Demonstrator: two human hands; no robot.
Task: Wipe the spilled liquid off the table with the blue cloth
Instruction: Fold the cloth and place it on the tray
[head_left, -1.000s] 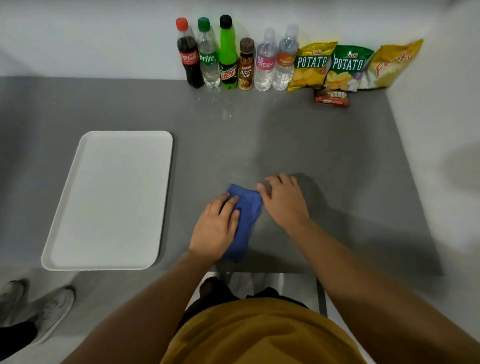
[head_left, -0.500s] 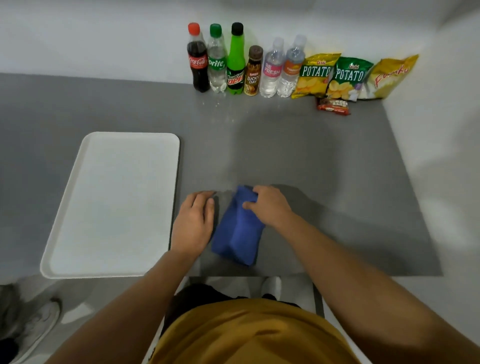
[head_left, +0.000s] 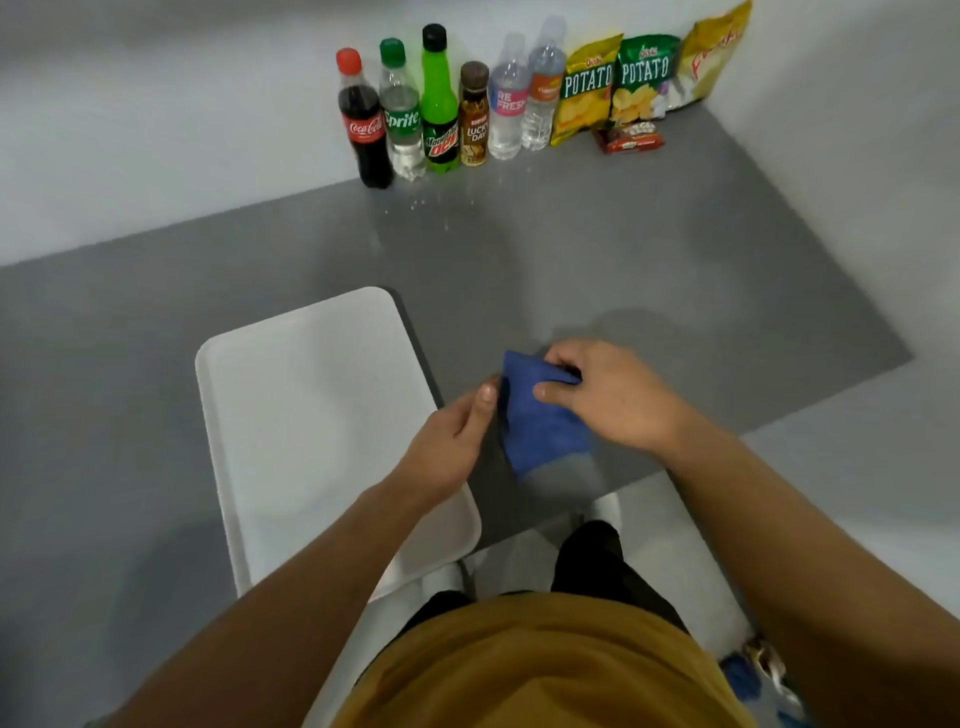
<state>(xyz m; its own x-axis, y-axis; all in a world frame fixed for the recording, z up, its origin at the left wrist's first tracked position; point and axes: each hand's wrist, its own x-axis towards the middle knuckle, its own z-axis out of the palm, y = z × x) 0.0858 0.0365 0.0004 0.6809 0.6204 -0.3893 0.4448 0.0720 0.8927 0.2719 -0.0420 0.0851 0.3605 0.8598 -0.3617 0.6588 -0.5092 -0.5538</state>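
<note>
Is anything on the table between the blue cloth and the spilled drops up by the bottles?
Nothing visible. The blue cloth is held by the right hand, and bare grey table runs from it up to the spilled drops in front of the Sprite bottle. The white tray lies off to the left.
</note>
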